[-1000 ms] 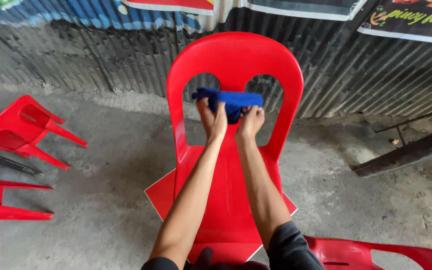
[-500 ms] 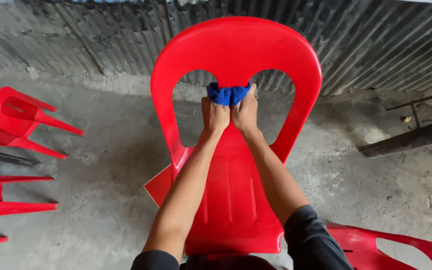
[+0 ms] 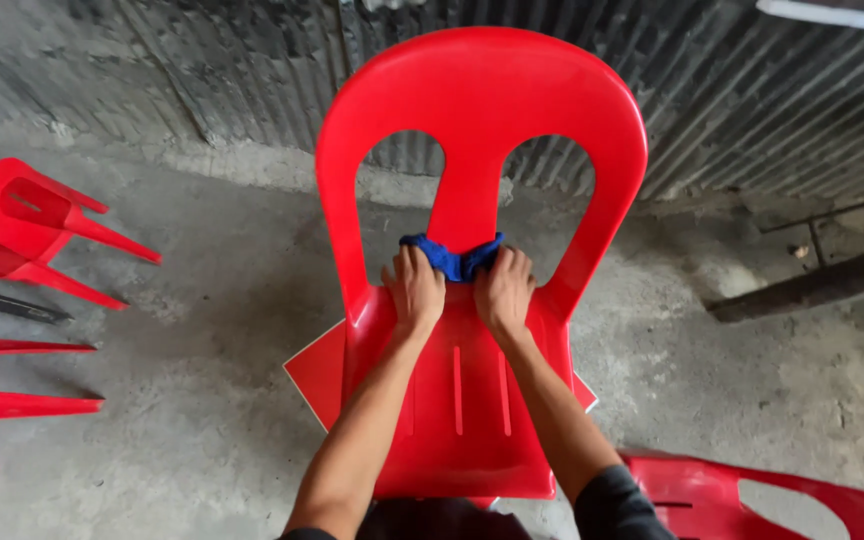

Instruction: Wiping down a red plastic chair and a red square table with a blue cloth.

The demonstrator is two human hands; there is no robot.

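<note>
- Head view showed a red plastic chair (image 3: 472,130) standing upright on the concrete floor (image 3: 202,400), with its back toward a corrugated metal wall (image 3: 752,90).
- Left hand (image 3: 414,290) and right hand (image 3: 504,290) were both clenched on a blue cloth (image 3: 449,258), pressing it against the base of the centre strut of the backrest, where it met the seat.
- Progress, as a judgement: wiping had reached the lower backrest; the seat and upper backrest showed no visible wet trace, so their status could not be determined.
- Other red chairs (image 3: 32,225) lay tipped over at left, untouched by either hand.
</note>
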